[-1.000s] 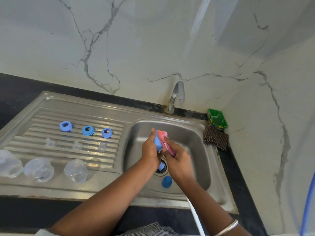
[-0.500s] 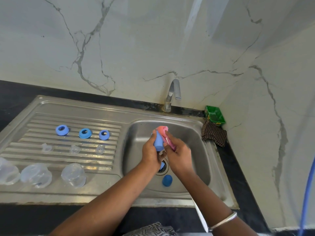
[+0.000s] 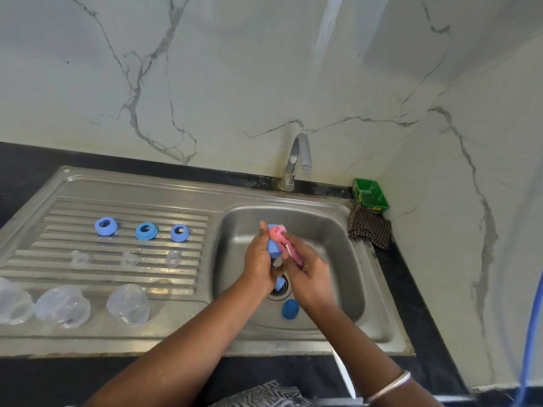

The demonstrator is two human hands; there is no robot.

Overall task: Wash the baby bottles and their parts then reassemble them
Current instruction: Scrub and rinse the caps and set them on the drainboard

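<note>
While my left hand [image 3: 258,259] still grips the blue cap [image 3: 273,245], my right hand [image 3: 305,271] keeps working the pink brush [image 3: 279,232] inside; scrubbing continues, nothing new set down.

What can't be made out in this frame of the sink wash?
- Head view: blue cap mostly wrapped by left hand; its inside hidden.
- Pink brush: handle covered by right hand.
- Blue part at drain: behind the wrists.
- Leftmost clear bottle: cut by frame edge.
- Clear teats: too faint for detail.
</note>
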